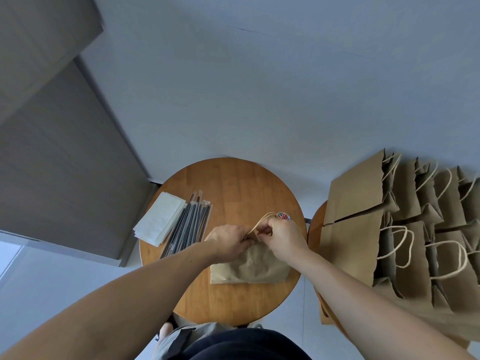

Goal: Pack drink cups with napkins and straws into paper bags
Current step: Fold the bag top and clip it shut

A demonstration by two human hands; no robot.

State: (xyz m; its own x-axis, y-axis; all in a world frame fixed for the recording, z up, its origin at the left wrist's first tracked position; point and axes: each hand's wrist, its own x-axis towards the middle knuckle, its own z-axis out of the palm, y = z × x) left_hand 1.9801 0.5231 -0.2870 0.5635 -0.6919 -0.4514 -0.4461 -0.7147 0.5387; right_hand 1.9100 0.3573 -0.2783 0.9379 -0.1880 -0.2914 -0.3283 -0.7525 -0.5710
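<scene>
A round wooden table [233,183] stands against a pale wall [259,87], with a grey panel [52,152] to the left.

At table centre, the fingers of the right hand [284,236] are curled and pinch the twine handle [261,219] of a paper bag [249,268]. The handle loops up and away from the fingertips. The fingers of the left hand [228,239] are curled tight on the bag's upper edge, just beside the right hand's knuckles. The two hands nearly touch, but whether the left also grips the twine cannot be told.

The paper bag lies flat on the near half of the table, its mouth under the hands and its base toward the person. Both bare forearms cross its upper corners.

Just beyond the right hand sits a small multicoloured object [282,216], mostly hidden and too small to identify.

On the left part of the table lies a bundle of dark wrapped straws [188,229], and touching its far side is a stack of white napkins [159,220] that overhangs the rim.

To the right, apart from the table, a second wooden surface [315,229] carries rows of brown handled bags [389,229] — overlapping, with their twine loops pointing right.
</scene>
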